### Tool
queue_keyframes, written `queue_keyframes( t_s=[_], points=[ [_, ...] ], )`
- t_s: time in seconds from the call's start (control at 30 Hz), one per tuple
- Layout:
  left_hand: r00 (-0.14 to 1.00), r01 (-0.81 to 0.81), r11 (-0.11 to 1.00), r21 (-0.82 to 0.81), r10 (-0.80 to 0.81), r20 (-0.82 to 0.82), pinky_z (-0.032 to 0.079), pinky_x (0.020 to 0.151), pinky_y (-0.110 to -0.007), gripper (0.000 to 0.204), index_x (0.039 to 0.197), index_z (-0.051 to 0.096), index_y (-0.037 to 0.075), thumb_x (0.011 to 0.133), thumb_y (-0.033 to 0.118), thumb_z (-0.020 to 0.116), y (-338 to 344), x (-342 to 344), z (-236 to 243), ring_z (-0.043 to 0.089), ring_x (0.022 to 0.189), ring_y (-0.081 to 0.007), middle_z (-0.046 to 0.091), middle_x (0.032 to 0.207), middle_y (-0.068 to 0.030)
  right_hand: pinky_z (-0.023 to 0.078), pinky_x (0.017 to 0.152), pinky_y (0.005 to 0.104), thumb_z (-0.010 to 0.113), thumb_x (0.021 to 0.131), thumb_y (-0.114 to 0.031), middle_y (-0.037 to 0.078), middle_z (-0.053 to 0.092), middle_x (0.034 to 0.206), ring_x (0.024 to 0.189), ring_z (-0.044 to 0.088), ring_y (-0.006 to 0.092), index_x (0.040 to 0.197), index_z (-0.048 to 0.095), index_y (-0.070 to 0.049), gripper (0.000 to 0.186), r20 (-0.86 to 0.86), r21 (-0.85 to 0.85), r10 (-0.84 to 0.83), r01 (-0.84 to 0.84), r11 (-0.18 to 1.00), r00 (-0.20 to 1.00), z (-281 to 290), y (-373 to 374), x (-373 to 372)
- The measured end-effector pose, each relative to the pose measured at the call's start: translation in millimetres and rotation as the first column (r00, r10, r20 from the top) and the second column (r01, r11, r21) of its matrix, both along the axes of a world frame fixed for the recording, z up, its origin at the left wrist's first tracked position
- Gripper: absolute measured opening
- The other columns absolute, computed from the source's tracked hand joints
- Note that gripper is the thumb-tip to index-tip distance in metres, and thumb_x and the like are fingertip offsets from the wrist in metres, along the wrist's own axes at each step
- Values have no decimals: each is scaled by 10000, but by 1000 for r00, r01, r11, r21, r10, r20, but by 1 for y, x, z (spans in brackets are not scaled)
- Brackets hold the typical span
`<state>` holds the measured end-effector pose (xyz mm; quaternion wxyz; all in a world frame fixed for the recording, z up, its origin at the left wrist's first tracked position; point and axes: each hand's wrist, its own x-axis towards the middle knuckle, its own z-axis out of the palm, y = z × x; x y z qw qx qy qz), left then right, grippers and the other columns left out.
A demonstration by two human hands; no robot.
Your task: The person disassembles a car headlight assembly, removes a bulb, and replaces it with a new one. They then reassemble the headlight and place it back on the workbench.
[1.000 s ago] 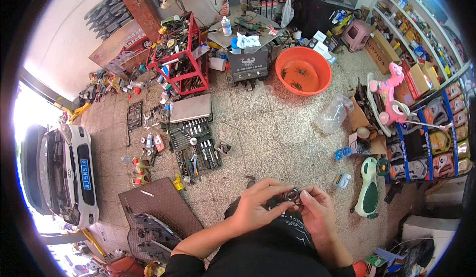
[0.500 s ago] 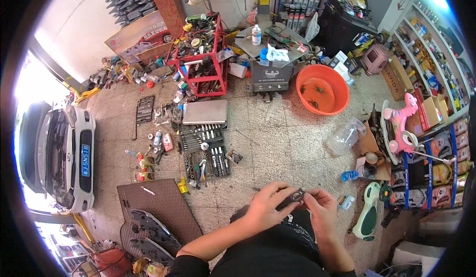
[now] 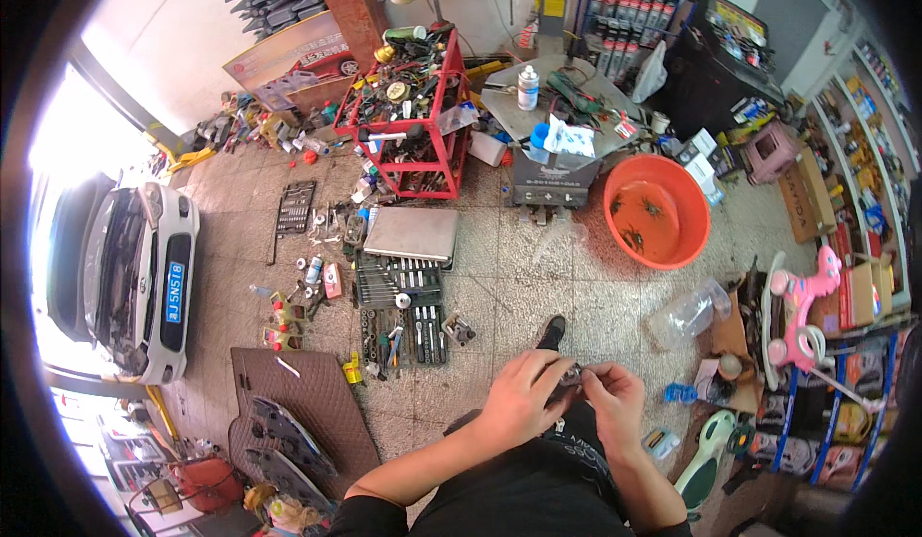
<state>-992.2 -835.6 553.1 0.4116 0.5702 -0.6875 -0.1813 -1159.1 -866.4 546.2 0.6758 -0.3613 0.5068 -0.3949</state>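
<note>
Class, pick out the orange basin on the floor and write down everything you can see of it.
The orange basin is round, wide and open-topped, with a smooth wall that looks like plastic. It stands upright on the tiled floor, to the right of the grey worktable. Inside lie a few dark, leggy, crab-like shapes. Whether it holds water cannot be told. White boxes sit close to its far right rim, but contact is unclear.
</note>
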Motion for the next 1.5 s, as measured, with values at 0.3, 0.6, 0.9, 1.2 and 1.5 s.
queue_keyframes(
  t_s=[0.3,0.6,0.9,1.2,1.5],
  points=[
    [990,-129,985,116,120,79,525,840,-416,489,1157,676,72,681,92,792,-159,5,8,624,963,-298,600,1070,-116,466,616,201,660,941,-46,-3,669,779,692,582,38,930,679,27,77,-136,-33,196,-202,979,971,-9,-186,15],
    [708,9,958,286,196,-679,529,907,-312,324,1121,612,-1,820,-17,729,-279,49,-30,640,996,-183,606,1073,-78,581,728,294,604,994,-89,87,692,900,751,665,143,991,628,38,129,19,78,101,-102,992,995,-48,-313,29],
    [668,-73,904,420,357,-652,514,879,-259,349,1131,594,16,822,-58,739,-435,173,-176,615,988,-101,626,1091,-33,567,697,296,624,971,-129,80,679,939,804,657,155,1068,642,40,196,-133,91,145,-134,987,980,-119,-494,99],
    [919,-106,945,309,212,-333,540,751,-361,343,993,618,13,715,34,817,-610,275,-338,665,847,-276,653,922,-125,542,670,386,748,813,-235,129,736,793,750,718,267,892,764,-47,204,-863,15,208,-389,921,460,-282,-673,254],
    [996,23,957,289,2,-85,519,855,-402,314,930,643,50,648,74,780,-645,304,-367,615,975,-305,678,999,-94,563,750,461,719,803,-258,137,733,862,838,709,346,856,777,-120,158,-910,258,382,-501,826,160,-338,-712,282]
  ],
)
